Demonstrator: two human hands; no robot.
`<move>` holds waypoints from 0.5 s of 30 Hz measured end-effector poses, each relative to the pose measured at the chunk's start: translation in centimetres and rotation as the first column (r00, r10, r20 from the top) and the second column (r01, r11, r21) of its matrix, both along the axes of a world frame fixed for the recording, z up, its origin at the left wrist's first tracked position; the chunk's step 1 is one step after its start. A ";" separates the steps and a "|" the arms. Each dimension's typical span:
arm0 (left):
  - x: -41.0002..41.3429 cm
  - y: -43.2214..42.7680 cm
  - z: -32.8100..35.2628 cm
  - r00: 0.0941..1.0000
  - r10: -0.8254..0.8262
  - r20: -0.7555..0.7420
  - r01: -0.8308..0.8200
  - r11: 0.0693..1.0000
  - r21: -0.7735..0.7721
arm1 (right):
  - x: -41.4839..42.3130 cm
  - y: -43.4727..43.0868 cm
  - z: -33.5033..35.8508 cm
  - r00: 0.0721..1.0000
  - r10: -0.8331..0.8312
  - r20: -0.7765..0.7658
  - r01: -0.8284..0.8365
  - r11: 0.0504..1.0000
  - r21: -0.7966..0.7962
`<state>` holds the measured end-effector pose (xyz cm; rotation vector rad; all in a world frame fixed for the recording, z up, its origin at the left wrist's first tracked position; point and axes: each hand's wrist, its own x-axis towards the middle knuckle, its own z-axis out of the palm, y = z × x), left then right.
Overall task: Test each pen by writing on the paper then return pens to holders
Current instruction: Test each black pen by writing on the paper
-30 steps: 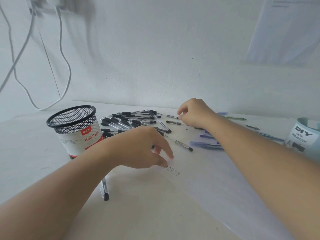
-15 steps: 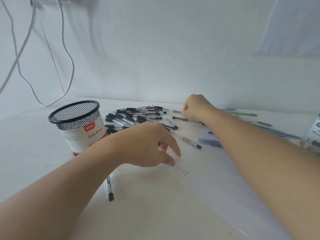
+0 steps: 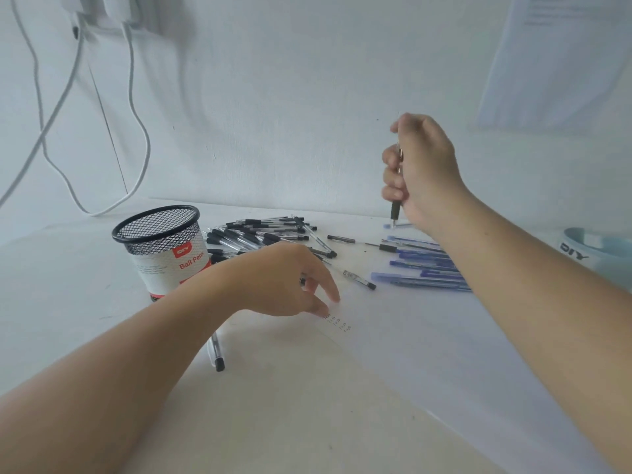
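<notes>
From my end, the right hand [image 3: 422, 169] is up in the air, far to the right of the cup [image 3: 160, 248] and higher than its rim. Its fingers are curled tight round a pen [image 3: 395, 210], which stands nearly upright, tip down. The dark grip and the tip stick out under the little finger. I cannot tell whether the tip touches the table [image 3: 68, 285].

The left hand [image 3: 284, 278] sits just right of the cup, low over the table. Its fingers are loosely spread and hold nothing. The index and thumb tips rest on the cup-side edge of the paper [image 3: 427, 354], right beside a few short lines of handwriting [image 3: 337, 321].

The cup is black mesh with a white and red label, and it stands upright. Just right of it, behind the left hand, lies a heap of black pens [image 3: 260, 234], touching one another. Further right a lone pen [image 3: 359, 278] lies on the paper. Further right again the blue pens [image 3: 424, 268] lie side by side, partly hidden by the right forearm. In front of the cup a stray pen [image 3: 217, 354] pokes out from under the left forearm. Farthest right of the cup I get part of a pale tub [image 3: 581, 251] marked DIY. White cables [image 3: 136, 114] hang on the wall above the cup
</notes>
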<state>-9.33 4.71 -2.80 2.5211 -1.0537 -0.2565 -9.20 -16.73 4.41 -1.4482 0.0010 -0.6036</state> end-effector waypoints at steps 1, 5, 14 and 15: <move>-0.1 0.0 0.0 1.000 -0.005 0.003 0.005 1.000 -0.003 | -1.1 0.2 -0.1 0.997 0.063 -0.037 -0.063 0.998 0.002; -0.1 0.1 0.0 1.000 -0.010 0.027 0.010 1.000 0.004 | -5.3 0.9 -1.2 0.955 0.234 -0.181 -0.225 0.972 0.072; -0.3 0.0 0.1 0.998 -0.008 0.057 0.007 1.000 0.007 | -8.3 1.3 -3.7 0.834 0.446 -0.324 -0.418 0.895 0.154; -0.3 0.0 0.1 0.998 -0.007 0.059 0.006 1.000 0.011 | -8.5 1.4 -4.1 0.798 0.478 -0.367 -0.464 0.876 0.131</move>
